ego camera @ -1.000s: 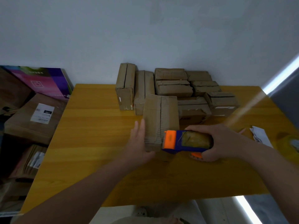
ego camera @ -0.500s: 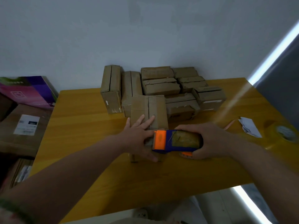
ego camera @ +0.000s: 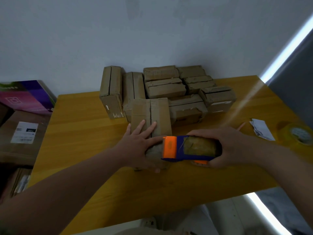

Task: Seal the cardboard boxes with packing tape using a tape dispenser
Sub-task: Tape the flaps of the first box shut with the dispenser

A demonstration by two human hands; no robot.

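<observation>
Head view hides the cardboard box's (ego camera: 152, 112) near end under the left grip (ego camera: 140, 146) and tape dispenser (ego camera: 188, 148) (tape itself blurred); left grip spread flat, pressing the box top; right grip (ego camera: 225, 148) curled round the dispenser; bare table (ego camera: 84, 133) lies leftward; other boxes (ego camera: 169, 85) crowd close behind.

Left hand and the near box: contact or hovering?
Touching. The head view shows the left hand lying flat on top of the near box, with straight fingers spread across its centre seam.
</observation>
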